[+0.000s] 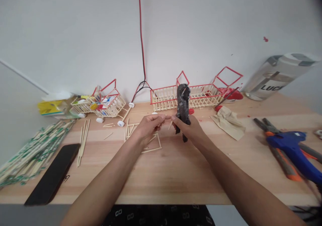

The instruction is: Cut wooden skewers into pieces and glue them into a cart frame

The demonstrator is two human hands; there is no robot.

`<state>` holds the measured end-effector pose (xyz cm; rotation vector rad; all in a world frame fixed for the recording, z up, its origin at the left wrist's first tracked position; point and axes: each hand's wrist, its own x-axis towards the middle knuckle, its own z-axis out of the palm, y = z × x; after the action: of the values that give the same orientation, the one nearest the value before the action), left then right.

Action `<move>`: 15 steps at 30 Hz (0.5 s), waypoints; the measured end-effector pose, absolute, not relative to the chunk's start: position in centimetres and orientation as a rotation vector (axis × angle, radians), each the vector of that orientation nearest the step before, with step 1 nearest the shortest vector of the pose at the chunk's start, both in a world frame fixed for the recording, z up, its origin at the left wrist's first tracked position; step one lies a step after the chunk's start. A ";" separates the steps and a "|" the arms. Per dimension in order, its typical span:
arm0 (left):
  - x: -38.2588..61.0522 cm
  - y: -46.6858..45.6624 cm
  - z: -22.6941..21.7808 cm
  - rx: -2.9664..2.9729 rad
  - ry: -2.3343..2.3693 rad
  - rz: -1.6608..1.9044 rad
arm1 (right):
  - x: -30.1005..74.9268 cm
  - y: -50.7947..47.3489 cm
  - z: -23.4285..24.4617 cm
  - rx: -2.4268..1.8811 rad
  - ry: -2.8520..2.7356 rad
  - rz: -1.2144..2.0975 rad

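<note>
My right hand (189,129) is closed around the handles of dark pliers (182,105), which stand upright with the jaws at the top. My left hand (148,125) pinches a thin wooden stick (168,117) whose end meets the fingertips of my right hand. Both hands hover over the wooden table (176,172), just above a flat frame of glued sticks (153,145).
Along the wall stand a long stick basket with red trim (196,97), a small stick cart with bottle-cap wheels (104,103) and a tilted can (279,73). A blue glue gun (294,150), orange-handled cutters (279,152), a crumpled cloth (228,122), a phone (54,174) and wrapped chopsticks (30,155) lie around.
</note>
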<state>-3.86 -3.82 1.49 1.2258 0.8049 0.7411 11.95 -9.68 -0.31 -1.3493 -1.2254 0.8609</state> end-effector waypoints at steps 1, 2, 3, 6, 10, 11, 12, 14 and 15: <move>-3.8 -3.9 1.4 1.153 0.766 0.732 | 11.9 -9.7 -0.4 -1.353 -1.229 0.866; -3.7 -4.0 1.3 1.092 0.730 0.724 | 11.9 -9.6 -0.5 -1.356 -1.238 0.869; -3.6 -4.2 1.2 1.044 0.703 0.724 | 11.8 -9.6 -0.5 -1.357 -1.249 0.867; -3.1 -4.7 0.9 0.977 0.690 0.754 | 11.7 -9.6 -0.7 -1.362 -1.270 0.860; -2.6 -5.1 0.7 0.993 0.703 0.861 | 11.6 -9.7 -0.5 -1.334 -1.293 0.888; -2.6 -5.2 0.7 1.002 0.703 0.889 | 11.6 -9.7 -0.4 -1.315 -1.305 0.889; -2.6 -5.2 0.7 1.008 0.703 0.910 | 11.6 -9.7 -0.4 -1.300 -1.321 0.885; -2.6 -5.2 0.7 1.020 0.712 0.931 | 11.6 -9.7 -0.4 -1.289 -1.342 0.866; -2.6 -5.2 0.7 1.029 0.716 0.933 | 11.6 -9.7 -0.5 -1.290 -1.347 0.859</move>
<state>-2.62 -5.23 0.73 1.0287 0.7157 0.9334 11.61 -9.73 -0.46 -1.2900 -1.3473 0.8588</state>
